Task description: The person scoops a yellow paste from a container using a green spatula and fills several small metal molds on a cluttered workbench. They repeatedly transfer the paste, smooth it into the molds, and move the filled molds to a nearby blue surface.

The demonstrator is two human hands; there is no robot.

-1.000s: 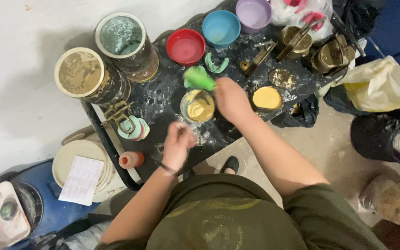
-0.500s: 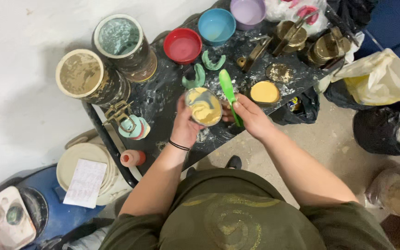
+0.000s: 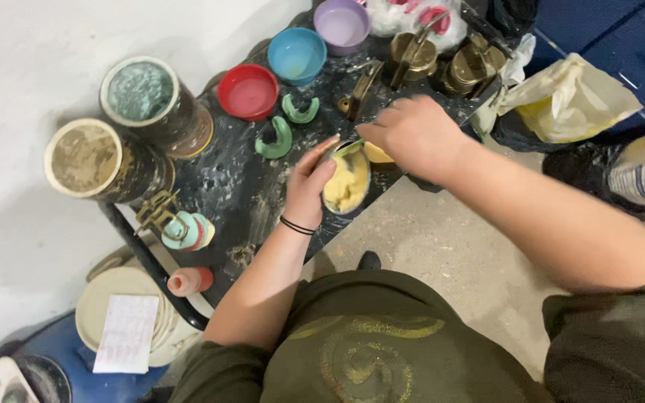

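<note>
Both my hands work over the black spattered table; my left hand curls around a small tin of yellow paste, tilted at the near edge; my right hand pinches a green spatula into its rim. Beyond sit green crescent moulds; red, blue and purple bowls.

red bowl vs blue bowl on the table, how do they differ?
The red bowl is red inside; the blue bowl is light blue. The red bowl sits nearer the left hand; the blue bowl lies farther back, beside a purple bowl. Both are round, upright and untouched.
</note>
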